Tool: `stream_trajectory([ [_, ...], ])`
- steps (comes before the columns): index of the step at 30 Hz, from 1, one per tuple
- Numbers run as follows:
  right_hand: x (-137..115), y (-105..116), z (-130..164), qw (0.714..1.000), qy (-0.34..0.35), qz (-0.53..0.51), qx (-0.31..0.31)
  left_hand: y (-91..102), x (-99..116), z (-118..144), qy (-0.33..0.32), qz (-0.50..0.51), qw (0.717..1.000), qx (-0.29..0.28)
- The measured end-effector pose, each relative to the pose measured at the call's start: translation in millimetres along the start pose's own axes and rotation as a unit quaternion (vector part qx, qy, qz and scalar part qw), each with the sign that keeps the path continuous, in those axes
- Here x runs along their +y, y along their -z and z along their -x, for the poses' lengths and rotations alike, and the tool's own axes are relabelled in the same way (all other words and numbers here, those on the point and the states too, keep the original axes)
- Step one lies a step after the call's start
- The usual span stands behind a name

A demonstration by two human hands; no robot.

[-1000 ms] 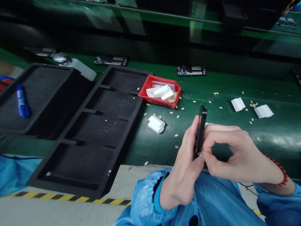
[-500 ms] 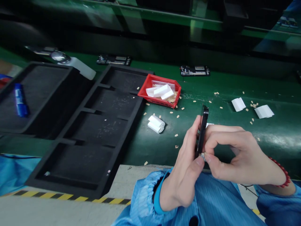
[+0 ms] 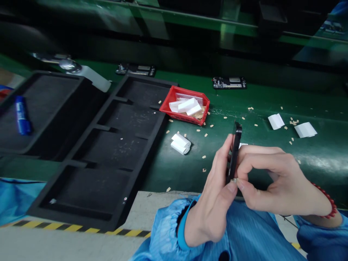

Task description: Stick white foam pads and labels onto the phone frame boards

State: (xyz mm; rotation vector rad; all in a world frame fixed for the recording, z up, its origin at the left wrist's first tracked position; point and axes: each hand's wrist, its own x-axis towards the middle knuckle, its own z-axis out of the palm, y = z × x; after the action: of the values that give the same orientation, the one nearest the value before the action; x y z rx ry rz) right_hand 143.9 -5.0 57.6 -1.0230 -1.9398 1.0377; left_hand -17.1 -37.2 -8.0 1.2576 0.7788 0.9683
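My left hand (image 3: 213,203) is closed around a phone body (image 3: 235,154), a thin black unit seen edge-on and held upright. The thumb presses near its lower end and the fingers lie along its left side. On the other side, my right hand (image 3: 274,177) has thumb and forefinger pinched together against the lower end of the phone. Between those fingertips sits a tiny silvery part (image 3: 234,179), mostly hidden. The phone's broad faces are turned out of sight.
A red bin (image 3: 165,103) holds folded white papers and tan scraps. Left of it lie a black compartment tray (image 3: 141,166) and a blue marker (image 3: 23,116) on another tray. Opened phones (image 3: 230,83) lie along the back of the green surface (image 3: 174,174). Folded papers (image 3: 306,129) and tan bits are scattered about.
The opened phones at the back have shifted slightly to the right. My hands stay almost in place, and less of the silvery part shows at the phone's lower end.
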Motion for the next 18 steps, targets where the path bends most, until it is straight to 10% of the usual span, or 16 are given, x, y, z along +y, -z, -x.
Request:
stream_trajectory([
  [11, 7, -2, -1, 1.000, 0.015, 0.024, -0.001, -1.5, 2, -7, 0.004, 0.116, 0.993, -0.001],
  [18, 7, -16, 19, 0.987, 0.021, 0.058, 0.150, -8.9, -7, -9, 0.011, 0.211, 0.975, 0.065],
])
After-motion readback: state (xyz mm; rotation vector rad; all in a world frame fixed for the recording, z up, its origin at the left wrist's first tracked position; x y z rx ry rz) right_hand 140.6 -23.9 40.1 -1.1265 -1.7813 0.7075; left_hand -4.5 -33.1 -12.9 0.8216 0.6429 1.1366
